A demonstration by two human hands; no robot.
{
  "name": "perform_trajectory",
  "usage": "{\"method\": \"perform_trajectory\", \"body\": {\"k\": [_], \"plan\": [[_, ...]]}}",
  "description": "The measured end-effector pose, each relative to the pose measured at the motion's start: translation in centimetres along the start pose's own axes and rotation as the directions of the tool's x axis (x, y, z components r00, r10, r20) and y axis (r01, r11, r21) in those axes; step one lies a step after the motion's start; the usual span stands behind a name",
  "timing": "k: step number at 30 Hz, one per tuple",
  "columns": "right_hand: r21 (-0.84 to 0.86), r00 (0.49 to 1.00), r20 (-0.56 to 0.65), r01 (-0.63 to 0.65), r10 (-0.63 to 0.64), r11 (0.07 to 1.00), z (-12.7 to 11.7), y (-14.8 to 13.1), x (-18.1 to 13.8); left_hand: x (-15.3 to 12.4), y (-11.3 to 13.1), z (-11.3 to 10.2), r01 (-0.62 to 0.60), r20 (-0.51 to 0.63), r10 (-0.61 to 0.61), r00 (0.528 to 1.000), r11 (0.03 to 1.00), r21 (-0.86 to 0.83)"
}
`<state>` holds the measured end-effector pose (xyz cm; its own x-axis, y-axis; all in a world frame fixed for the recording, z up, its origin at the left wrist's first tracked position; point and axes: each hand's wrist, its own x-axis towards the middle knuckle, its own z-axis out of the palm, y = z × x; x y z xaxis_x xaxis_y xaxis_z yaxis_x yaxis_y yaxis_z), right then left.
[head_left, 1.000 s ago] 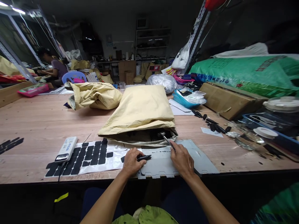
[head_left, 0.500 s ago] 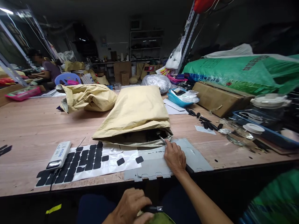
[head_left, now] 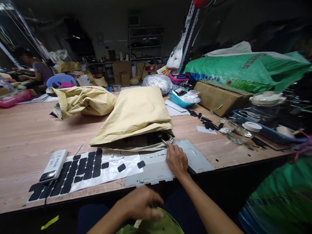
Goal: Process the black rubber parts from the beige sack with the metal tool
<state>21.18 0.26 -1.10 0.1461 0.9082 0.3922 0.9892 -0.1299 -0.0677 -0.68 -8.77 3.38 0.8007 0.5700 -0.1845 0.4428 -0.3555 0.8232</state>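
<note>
My right grip (head_left: 177, 159) clamps a tool (head_left: 164, 142), apparently probing the twelve-o'clock bag (head_left: 140, 112); left hand (head_left: 142, 204), six o'clock, fingers apart; next likely needs steadiness.

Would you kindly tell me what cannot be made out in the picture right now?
In the head view:
Cream bag: contents lost in its mouth's shadow.
Tool: grip covered by the right hand.
Left hand: blurred; whether it holds anything is unclear.
Lower green sack: cut off by the bottom edge.
White device: print too small to read.
</note>
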Motion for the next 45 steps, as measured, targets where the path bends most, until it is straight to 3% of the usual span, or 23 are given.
{"method": "perform_trajectory", "body": {"k": [2,3,5,6,7,9,11,14,18,22,25,28,34,38,42,45], "plan": [[0.012,1.000,0.013,-0.013,0.013,1.000,-0.1,0.0,0.0,3.1,1.3,-3.5,-0.059,-0.246,0.059,0.967,0.998,0.010],[0.019,1.000,0.020,-0.016,0.016,1.000,-0.1,0.0,0.0,4.9,1.3,-5.1,-0.012,-0.427,0.040,0.903,0.998,0.068],[0.030,0.999,0.029,-0.021,0.020,0.999,-0.1,-0.1,0.0,8.4,0.6,-7.9,0.143,-0.638,-0.003,0.770,0.975,0.168],[0.034,0.999,0.031,-0.024,0.023,0.999,-0.1,-0.1,0.0,9.9,0.0,-8.9,0.224,-0.673,-0.025,0.739,0.952,0.210],[0.037,0.999,0.032,-0.029,0.028,0.999,-0.2,-0.1,0.1,11.3,-0.6,-9.7,0.297,-0.669,-0.059,0.741,0.922,0.247],[0.040,0.999,0.036,-0.041,0.039,0.998,-0.1,-0.1,0.1,13.3,-1.6,-10.5,0.388,-0.608,-0.134,0.783,0.869,0.308],[0.040,0.998,0.045,-0.046,0.044,0.998,-0.1,-0.1,0.2,14.6,-2.1,-10.7,0.423,-0.547,-0.189,0.815,0.841,0.338],[0.040,0.997,0.055,-0.049,0.047,0.998,-0.2,-0.1,0.2,15.4,-2.0,-10.3,0.444,-0.527,-0.220,0.821,0.826,0.347],[0.051,0.999,0.028,-0.046,0.044,0.998,-0.2,-0.1,0.1,14.0,-1.5,-10.1,0.473,-0.579,-0.202,0.790,0.802,0.366],[0.079,0.999,-0.008,-0.037,0.038,0.996,-0.5,-0.1,-0.1,8.9,-1.9,-9.0,0.396,-0.710,-0.016,0.704,0.839,0.374],[0.089,0.999,-0.002,-0.031,0.032,0.996,-0.6,-0.1,-0.1,4.5,-3.1,-6.9,0.288,-0.689,0.013,0.725,0.902,0.321],[0.093,1.000,0.008,-0.025,0.025,0.995,-0.5,0.0,-0.1,1.9,-4.5,-4.9,0.278,-0.678,-0.044,0.734,0.930,0.241],[0.133,0.999,0.038,-0.034,0.029,0.990,-1.1,-0.1,-0.2,1.5,-5.1,-4.1,0.291,-0.699,-0.091,0.710,0.941,0.173],[0.307,1.000,-0.007,0.029,-0.028,0.951,-3.4,-0.8,-2.2,1.7,-4.9,-4.4,0.292,-0.710,-0.142,0.690,0.952,0.093],[0.607,0.991,0.032,0.085,-0.132,0.790,-5.6,-2.3,-6.0,1.7,-5.1,-4.3,0.294,-0.722,-0.171,0.670,0.955,0.047],[0.719,0.969,0.082,0.103,-0.231,0.688,-6.1,-3.3,-8.6,1.8,-5.2,-4.2,0.302,-0.722,-0.184,0.667,0.953,0.035]]}}
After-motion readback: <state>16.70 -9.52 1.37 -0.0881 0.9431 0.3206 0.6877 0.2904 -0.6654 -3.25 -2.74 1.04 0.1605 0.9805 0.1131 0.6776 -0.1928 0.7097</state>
